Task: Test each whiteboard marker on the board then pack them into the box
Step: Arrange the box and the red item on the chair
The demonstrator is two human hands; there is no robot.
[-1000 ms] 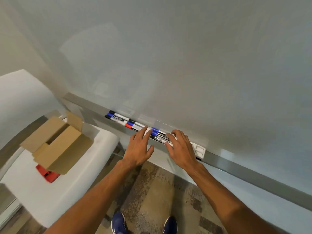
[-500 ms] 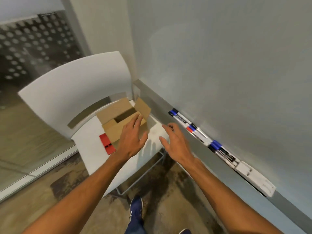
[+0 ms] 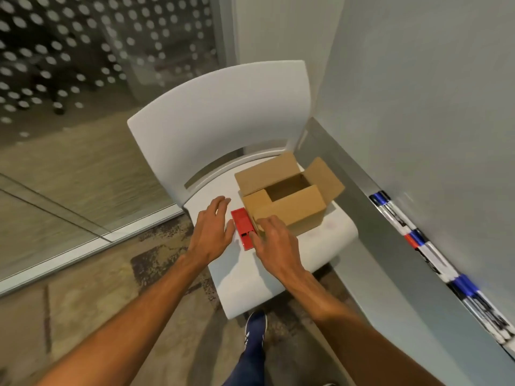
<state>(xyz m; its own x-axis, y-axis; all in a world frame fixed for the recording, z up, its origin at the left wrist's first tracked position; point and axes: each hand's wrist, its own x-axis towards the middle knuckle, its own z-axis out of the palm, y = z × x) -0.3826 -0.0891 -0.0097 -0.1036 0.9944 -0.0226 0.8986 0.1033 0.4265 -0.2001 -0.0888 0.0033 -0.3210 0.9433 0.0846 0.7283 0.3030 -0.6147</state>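
An open cardboard box (image 3: pixel 289 208) stands on the white seat of a chair (image 3: pixel 281 277) in the middle of the frame. Its flaps are folded outward and its inside is in shadow. Just left of the box, touching or nearly touching its near corner, a flat red case (image 3: pixel 243 225) lies on the seat. The left hand (image 3: pixel 211 232) hovers over the seat just left of the red case, palm down. Its grip is apart, with the fingers loosely spread and nothing in them. The right hand (image 3: pixel 274 243) is at the near left corner of the box, its fingers bent downward by the cardboard and its thumb reaching toward the lower end of the red case. I cannot tell whether its grip closes on either thing. The whiteboard markers (image 3: pixel 418 240) lie well apart from both hands, in a blurred row along the grey tray (image 3: pixel 348 174) under the whiteboard (image 3: pixel 432 93). The row runs down the right side of the frame, showing blue caps, one red cap and white barrels. A blue shoe (image 3: pixel 255 327) shows on the patterned carpet at the bottom centre, and a glass wall with pale dots (image 3: pixel 69 65) fills the upper left.
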